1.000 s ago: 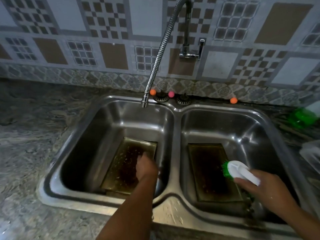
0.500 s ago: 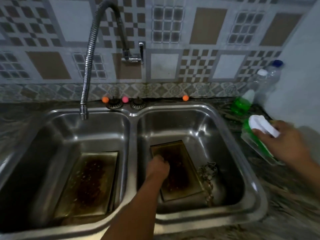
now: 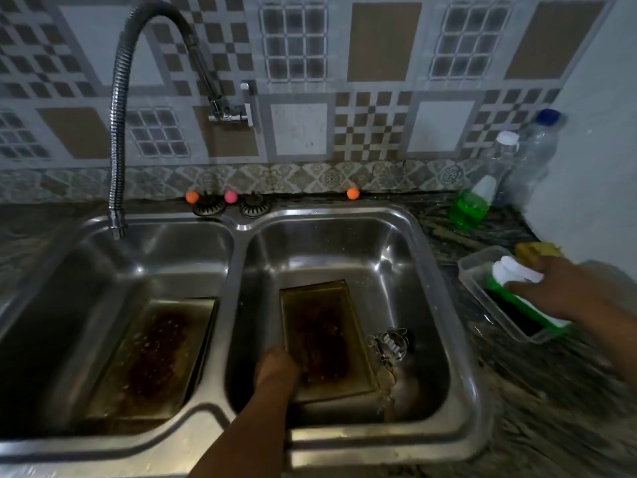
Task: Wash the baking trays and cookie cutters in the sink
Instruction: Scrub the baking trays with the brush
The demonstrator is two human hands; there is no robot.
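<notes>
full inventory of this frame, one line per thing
sink: 1, steel, two basins
trays: 2, brown-stained, one per basin; second
cookie cutters: small metal pile, right basin beside tray; count unclear
faucet: 1, chrome hose, over left basin
strainers: 2, dark, back rim
balls: 3, two orange, one pink, back rim
soap bottle: 1, green, right counter
clear bottles: 2, right corner
tub: 1, clear, right counter
brush: 1, white and green, over tub
left hand: on right tray
right hand: holding brush
</notes>
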